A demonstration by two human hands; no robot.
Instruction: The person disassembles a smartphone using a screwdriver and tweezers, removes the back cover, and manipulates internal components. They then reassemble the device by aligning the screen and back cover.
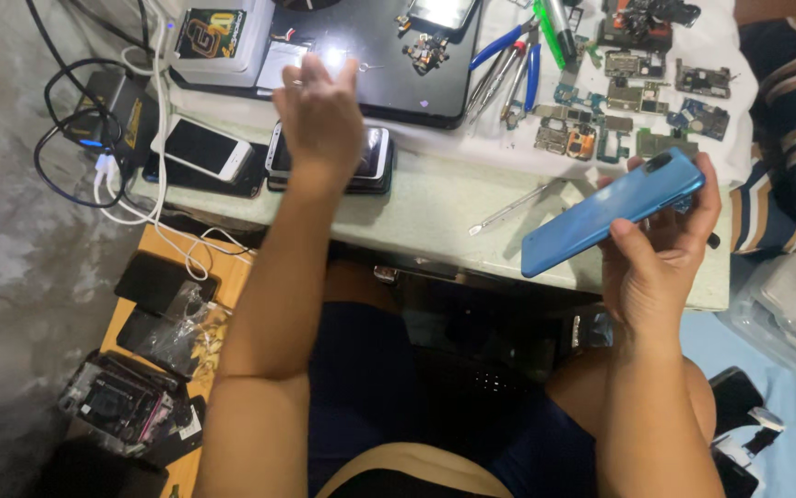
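My right hand (658, 263) holds a blue phone (610, 212) by its lower edge, back side up, above the near edge of the white table (425, 207). My left hand (319, 115) reaches forward over a stack of phones (375, 159), fingers loosely curled near the black work mat (398, 65). Whether it holds something small I cannot tell. A thin metal pry tool (511, 209) lies on the table between the hands.
Several bare circuit boards (619, 111) and blue-handled pliers (513, 65) lie at the back right. A white phone (202, 148) and charger cables (103, 148) sit at the left. Phones and parts rest on a wooden board (163, 314) by my left knee. A person in stripes (794, 120) sits at right.
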